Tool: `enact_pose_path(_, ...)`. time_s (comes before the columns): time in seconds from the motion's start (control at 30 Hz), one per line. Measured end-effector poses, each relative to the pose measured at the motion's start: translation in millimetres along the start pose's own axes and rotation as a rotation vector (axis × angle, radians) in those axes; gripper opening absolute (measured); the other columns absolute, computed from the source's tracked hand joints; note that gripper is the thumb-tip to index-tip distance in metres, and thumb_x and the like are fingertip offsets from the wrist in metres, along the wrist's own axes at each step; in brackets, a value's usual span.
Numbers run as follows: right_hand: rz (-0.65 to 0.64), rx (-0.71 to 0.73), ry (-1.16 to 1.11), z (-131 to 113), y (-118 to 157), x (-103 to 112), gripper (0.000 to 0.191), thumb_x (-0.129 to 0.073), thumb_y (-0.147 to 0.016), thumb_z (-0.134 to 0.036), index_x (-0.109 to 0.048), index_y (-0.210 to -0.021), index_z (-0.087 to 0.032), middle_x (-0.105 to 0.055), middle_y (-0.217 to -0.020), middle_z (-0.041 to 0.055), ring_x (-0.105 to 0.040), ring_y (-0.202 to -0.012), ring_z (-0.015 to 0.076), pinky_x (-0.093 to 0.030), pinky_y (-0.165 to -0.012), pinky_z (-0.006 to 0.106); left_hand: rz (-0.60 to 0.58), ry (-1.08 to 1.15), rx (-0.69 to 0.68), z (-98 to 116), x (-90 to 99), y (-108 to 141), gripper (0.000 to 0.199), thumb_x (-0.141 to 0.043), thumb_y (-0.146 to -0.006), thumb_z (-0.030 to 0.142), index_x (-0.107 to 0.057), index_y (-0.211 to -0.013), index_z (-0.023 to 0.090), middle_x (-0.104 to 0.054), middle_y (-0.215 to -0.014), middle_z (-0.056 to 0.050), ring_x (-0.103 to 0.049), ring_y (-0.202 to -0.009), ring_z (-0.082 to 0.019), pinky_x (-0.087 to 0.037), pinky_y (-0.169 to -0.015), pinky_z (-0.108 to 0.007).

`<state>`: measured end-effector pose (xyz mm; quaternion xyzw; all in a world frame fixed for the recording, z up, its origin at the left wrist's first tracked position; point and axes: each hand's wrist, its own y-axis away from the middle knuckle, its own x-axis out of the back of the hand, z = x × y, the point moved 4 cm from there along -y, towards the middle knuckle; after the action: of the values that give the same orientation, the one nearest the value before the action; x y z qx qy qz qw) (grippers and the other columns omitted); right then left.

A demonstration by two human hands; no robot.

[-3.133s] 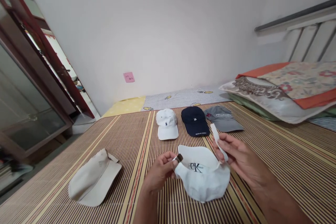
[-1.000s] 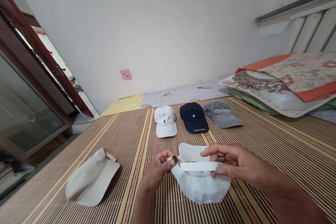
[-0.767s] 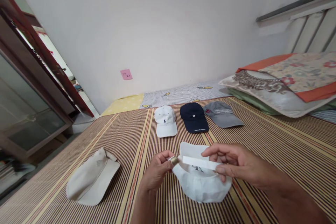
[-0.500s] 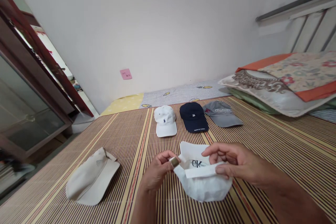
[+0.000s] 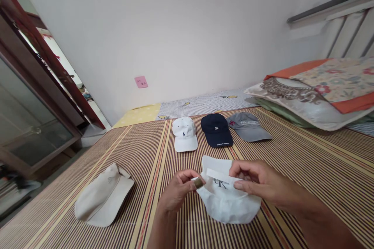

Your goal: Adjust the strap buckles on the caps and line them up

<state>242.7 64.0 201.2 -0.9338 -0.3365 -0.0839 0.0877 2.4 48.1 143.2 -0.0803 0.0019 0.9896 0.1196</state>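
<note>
A white CK baseball cap [image 5: 230, 210] lies on the striped mat in front of me, its back opening toward me and its brim pointing away. Between finger and thumb, my left hand [image 5: 181, 188] pinches a short strap end with a brassy buckle [image 5: 198, 183]. My right hand [image 5: 258, 181] grips the long white strap [image 5: 220, 176], whose loose end points left toward the buckle. Strap and buckle are apart. The dark CK lettering shows inside the cap, partly covered by the strap.
Beyond it stand a white cap [image 5: 185, 134], a navy cap [image 5: 216, 130] and a grey cap [image 5: 249, 126] in a row. A beige cap [image 5: 102, 198] rests at the left. Pillows [image 5: 327, 89] lie back right, by the wall [image 5: 189, 27].
My right hand has lifted the strap's loose end up and away from me, so it now lies across the lettering. My left hand has shifted slightly right with the buckle.
</note>
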Motion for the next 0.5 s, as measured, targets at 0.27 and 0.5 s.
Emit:
enact_pose_path(0.27, 0.042, -0.007, -0.107, 3.7, -3.1, -1.3, 0.031, -0.073, -0.09, -0.05, -0.067, -0.091, -0.019, -0.061, -0.075, -0.0023, -0.047, -0.056, 0.0082, -0.036, -0.054, 0.023, -0.008, 0.061, 0.016, 2.8, -3.8, -0.1, 0.04, -0.095, -0.063, 0.049, -0.08, -0.081, 0.016, -0.07, -0.078, -0.004, -0.056, -0.07, -0.014, -0.039, -0.071, -0.028)
enact_pose_path(0.5, 0.079, 0.0, -0.119, 5.2, -6.6, -0.7, 0.035, -0.073, -0.089, -0.053, -0.064, -0.086, -0.02, -0.064, -0.074, -0.0026, -0.04, -0.045, 0.0043, -0.031, -0.046, 0.022, -0.019, -0.097, -0.031, 13.9, -0.8, 3.1, 0.037, -0.088, -0.073, 0.052, -0.08, -0.084, 0.018, -0.073, -0.083, -0.005, -0.06, -0.079, -0.018, -0.042, -0.078, -0.03)
